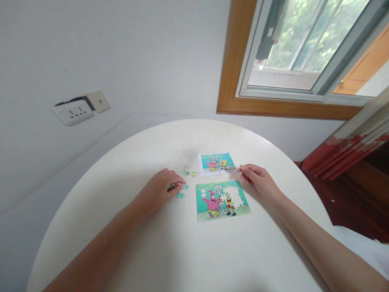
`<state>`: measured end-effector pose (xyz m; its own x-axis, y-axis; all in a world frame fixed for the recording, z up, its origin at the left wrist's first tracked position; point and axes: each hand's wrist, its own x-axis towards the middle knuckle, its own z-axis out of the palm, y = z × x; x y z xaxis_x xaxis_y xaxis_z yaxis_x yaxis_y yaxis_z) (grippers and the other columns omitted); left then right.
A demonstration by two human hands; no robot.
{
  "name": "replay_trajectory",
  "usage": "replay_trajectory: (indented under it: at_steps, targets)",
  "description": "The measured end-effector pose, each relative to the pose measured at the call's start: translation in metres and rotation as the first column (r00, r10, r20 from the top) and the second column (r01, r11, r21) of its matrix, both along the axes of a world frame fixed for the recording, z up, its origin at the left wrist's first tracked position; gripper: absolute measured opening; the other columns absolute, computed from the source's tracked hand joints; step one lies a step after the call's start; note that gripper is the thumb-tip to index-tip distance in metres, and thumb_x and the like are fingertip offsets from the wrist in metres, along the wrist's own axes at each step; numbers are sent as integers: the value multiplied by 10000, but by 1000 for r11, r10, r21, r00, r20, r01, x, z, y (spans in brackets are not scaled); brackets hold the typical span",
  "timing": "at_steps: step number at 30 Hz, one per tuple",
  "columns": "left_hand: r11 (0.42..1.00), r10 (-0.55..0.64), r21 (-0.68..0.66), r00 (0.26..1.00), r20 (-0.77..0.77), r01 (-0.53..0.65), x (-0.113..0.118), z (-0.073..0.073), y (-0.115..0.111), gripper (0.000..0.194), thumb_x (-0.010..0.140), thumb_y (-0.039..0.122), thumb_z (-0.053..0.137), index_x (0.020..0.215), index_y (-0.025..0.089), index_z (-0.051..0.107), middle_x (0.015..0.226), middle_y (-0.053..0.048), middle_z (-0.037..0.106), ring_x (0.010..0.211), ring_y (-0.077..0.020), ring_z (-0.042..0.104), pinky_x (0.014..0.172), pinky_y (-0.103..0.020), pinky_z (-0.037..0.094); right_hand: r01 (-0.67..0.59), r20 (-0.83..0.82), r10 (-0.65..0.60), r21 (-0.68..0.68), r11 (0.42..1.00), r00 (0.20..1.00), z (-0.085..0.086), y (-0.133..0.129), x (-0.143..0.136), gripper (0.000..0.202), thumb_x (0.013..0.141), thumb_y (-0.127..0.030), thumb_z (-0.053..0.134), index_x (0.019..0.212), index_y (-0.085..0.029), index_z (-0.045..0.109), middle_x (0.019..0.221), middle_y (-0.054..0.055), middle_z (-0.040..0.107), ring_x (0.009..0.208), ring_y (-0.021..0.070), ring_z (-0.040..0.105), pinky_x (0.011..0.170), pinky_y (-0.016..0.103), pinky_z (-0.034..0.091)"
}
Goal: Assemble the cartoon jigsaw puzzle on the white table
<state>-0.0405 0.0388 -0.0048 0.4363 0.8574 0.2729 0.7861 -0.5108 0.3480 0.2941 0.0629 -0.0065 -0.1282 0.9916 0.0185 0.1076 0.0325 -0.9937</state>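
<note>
A partly filled cartoon jigsaw puzzle (204,207) lies flat on the table, with white gaps at its upper right and a smaller one at its left. Behind it is a printed sheet (223,163) with the same picture. My left hand (164,184) rests left of the puzzle, its fingers curled around what looks like a dark-coloured puzzle piece (172,186). Loose teal pieces (180,195) lie by its fingertips, and yellow-green pieces (193,174) lie farther back. My right hand (257,177) is closed in a pinch beside the sheet's right edge; what it holds is too small to make out.
The round white table (188,259) stands close to a pale wall with a socket (74,112) on the left. A wood-framed window (291,106) is at the upper right. A red and cream curtain (343,146) hangs beyond the table's right edge.
</note>
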Motion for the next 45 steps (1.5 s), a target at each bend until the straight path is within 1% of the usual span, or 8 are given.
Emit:
replay_trajectory:
  at_steps: [4, 11, 16, 19, 21, 27, 39, 45]
  targets:
    - [999, 44, 27, 998, 50, -45, -7, 7, 2, 235, 881, 311, 494, 970, 223, 693, 840, -37, 655, 832, -192, 579, 788, -317, 445, 24, 4, -24, -20, 1000, 1000, -1, 0, 0, 414, 758, -571, 653, 826, -164, 690, 635, 0, 558, 548, 106, 400, 526, 260, 274]
    - [982, 180, 41, 977, 117, -186, -35, 16, 9, 310, 902, 378, 458, 965, 188, 694, 854, -51, 636, 810, -183, 575, 736, -288, 451, 20, 33, -20, -11, 1000, 999, -2, 0, 1, 433, 768, -578, 645, 834, -153, 694, 642, 14, 553, 560, 107, 405, 515, 254, 295]
    - [998, 25, -55, 994, 110, -19, -33, 17, 4, 199, 843, 347, 566, 897, 207, 697, 900, -40, 635, 868, -185, 562, 815, -303, 441, 36, 54, -37, 8, 999, 998, 1, -2, 0, 450, 744, -598, 658, 773, -150, 685, 624, 10, 541, 557, 101, 395, 509, 247, 300]
    - [984, -108, -138, 992, 65, 117, -25, 21, -2, 142, 817, 325, 616, 881, 226, 696, 931, -33, 620, 939, -195, 542, 864, -305, 420, 32, 42, -32, 3, 999, 999, 0, -2, 0, 449, 731, -604, 666, 766, -157, 681, 642, 15, 562, 559, 101, 402, 514, 250, 305]
    - [972, -146, -181, 989, 35, 150, -23, 22, -6, 129, 811, 315, 628, 890, 234, 691, 938, -30, 613, 961, -197, 530, 877, -301, 411, 26, 40, -26, -4, 1000, 999, -1, -1, 1, 440, 734, -598, 667, 779, -161, 684, 648, 13, 567, 562, 101, 405, 521, 251, 306]
    - [967, -131, -219, 991, -6, 127, -24, 21, -9, 185, 783, 333, 659, 939, 234, 666, 959, -23, 595, 962, -199, 516, 872, -306, 408, 24, 63, -24, -3, 1000, 998, -3, -1, 2, 454, 744, -605, 654, 800, -156, 689, 635, 16, 561, 558, 104, 400, 522, 259, 297]
    - [975, -145, -182, 986, -84, 127, -9, 23, -13, 118, 759, 172, 607, 856, 209, 663, 896, -24, 569, 899, -195, 515, 827, -308, 382, 0, 60, 0, 0, 1000, 998, -7, 2, 4, 430, 766, -584, 646, 816, -159, 695, 644, 16, 570, 571, 106, 415, 536, 261, 309]
    - [966, -163, -211, 985, -51, 149, 0, 23, -16, 88, 785, 273, 663, 776, 189, 637, 841, -20, 573, 863, -186, 520, 811, -307, 375, 2, 49, -2, -7, 1000, 999, -8, 2, 3, 428, 760, -588, 649, 827, -168, 695, 647, 14, 572, 568, 105, 416, 525, 256, 301]
